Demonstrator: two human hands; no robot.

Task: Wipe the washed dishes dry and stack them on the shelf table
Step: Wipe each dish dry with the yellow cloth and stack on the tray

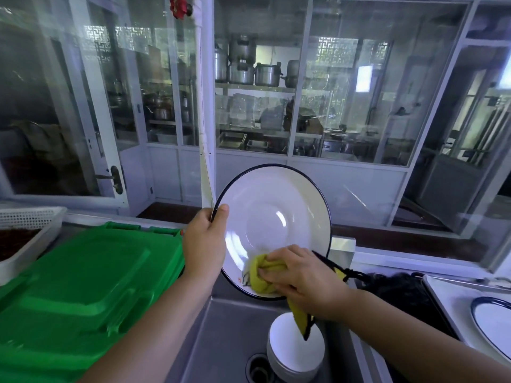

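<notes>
White plate [272, 217] with a dark blue rim, glossy, tilted up above the steel sink [221, 327]. The left hand [204, 239] grips its left edge; the right hand [304, 277] clutches a bunched yellow cloth [260, 272] against its lower face.

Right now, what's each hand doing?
Left hand: grips the plate by its rim.
Right hand: presses the yellow cloth against the plate, fingers curled on it.

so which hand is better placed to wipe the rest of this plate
Right, most likely: the right hand holds the yellow cloth against the lower face of the plate, while the left hand grips the rim and steadies it.
</notes>
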